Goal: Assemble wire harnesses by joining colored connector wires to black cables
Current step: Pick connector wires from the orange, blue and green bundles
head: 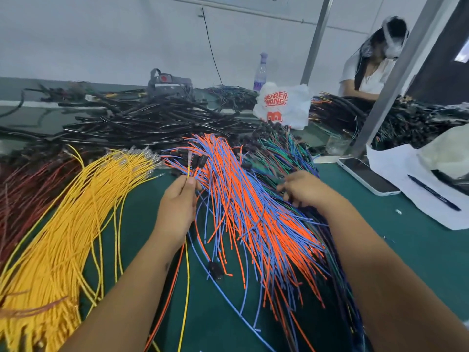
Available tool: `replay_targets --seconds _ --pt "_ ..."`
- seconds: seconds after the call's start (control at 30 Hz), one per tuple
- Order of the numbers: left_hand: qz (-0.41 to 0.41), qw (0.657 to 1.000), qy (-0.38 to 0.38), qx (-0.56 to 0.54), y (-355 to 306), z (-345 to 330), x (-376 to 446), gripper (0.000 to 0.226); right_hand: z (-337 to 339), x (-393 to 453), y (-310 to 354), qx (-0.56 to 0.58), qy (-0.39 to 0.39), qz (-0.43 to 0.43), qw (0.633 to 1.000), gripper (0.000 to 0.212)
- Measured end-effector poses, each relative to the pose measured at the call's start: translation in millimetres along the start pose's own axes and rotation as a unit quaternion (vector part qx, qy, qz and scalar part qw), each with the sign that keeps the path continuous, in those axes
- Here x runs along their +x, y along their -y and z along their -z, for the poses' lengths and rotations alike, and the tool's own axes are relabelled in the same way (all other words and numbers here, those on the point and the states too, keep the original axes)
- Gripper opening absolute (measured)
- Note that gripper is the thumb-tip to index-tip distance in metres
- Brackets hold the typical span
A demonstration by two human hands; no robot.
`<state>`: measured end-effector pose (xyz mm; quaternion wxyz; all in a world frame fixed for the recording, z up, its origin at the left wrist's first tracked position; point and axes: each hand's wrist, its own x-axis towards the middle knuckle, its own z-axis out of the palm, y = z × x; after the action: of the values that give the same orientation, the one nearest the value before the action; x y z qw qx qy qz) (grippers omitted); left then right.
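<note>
Green bench (142, 224) heaped with unjoined wires
Left hand (177, 207) pinches a yellow wire (187, 288); right hand (302, 189) rummages, grip unclear.

- The left hand (179, 199) is pinching a yellow wire (187, 275) and thin orange wires upright.
- The right hand (302, 188) is resting, fingers curled, on the orange-and-blue wire bundle (253, 207).
- Black cables (152, 123) are lying piled behind, a yellow bundle (63, 237) to the left.

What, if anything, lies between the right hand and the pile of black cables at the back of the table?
The green and dark connector wires lie between the right hand and the black cables; nothing else visibly blocks it.
</note>
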<state>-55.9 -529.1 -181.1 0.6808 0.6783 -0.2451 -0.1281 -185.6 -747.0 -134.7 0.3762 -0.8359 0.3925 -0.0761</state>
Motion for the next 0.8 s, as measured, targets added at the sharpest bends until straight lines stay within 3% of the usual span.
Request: replay_targets --seconds 0.07,0.17,0.27,0.37,0.47,0.53,0.57,0.63,0.7,0.8 --pt "0.000 1.000 0.002 -0.001 0 0 0 0.031 2 -5 2 -0.073 0.044 0.055 0.995 0.013" --pt "0.006 1.000 0.003 -0.009 -2 0 -1 0.029 11 -16 16 -0.086 0.011 0.138 0.987 0.030" --pt "0.009 1.000 0.004 -0.015 -3 1 -2 0.030 29 -28 43 0.090 -0.115 0.169 0.975 0.031" --pt "0.007 1.000 -0.001 -0.002 -3 2 -3 0.031 60 -40 78 0.285 -0.232 0.188 0.911 0.030" --pt "0.012 1.000 -0.003 -0.008 -1 1 -2 0.031 77 -50 100 0.401 -0.242 0.251 0.847 0.033" --pt "0.012 1.000 0.001 -0.029 -1 0 -1 0.032 75 -47 101 0.429 -0.205 0.295 0.829 0.036" --pt "0.014 0.999 0.001 -0.037 -1 0 0 0.032 70 -43 99 0.416 -0.188 0.284 0.843 0.038" --pt "0.020 0.999 -0.004 -0.041 -1 0 0 0.033 56 -32 88 0.328 -0.158 0.205 0.909 0.039" --pt "0.025 0.998 -0.007 -0.051 -1 1 -2 0.031 37 -23 68 0.220 -0.082 0.127 0.964 0.027" --pt "0.030 0.998 -0.011 -0.055 -3 3 -4 0.029 16 -17 38 0.090 0.088 0.088 0.988 0.015"
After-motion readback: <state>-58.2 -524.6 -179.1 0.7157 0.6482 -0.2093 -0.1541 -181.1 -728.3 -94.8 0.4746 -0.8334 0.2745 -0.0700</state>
